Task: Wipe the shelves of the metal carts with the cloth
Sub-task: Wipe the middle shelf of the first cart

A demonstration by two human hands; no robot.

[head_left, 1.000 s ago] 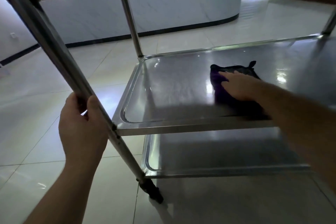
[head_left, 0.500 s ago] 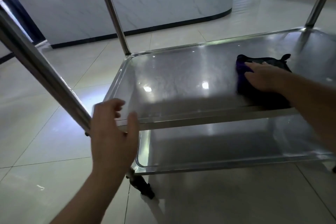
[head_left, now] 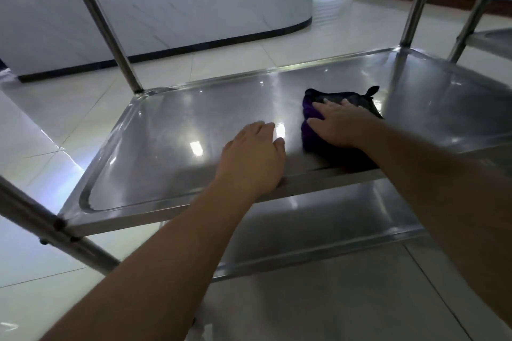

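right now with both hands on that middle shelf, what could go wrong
1. The left hand lies flat on the middle shelf, likely leaving prints on wiped metal.
2. The purple cloth under the right hand sits near the front rim and could slide off.
3. Leaning on the shelf might roll the cart.

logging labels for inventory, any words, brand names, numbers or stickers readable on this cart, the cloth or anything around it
None: no readable text in this view.
Middle shelf and lower shelf: bare steel with only light glare, no stamp or sticker showing.
Cloth under the right hand: its small corner tab is dark, nothing legible.
White counter behind: plain.
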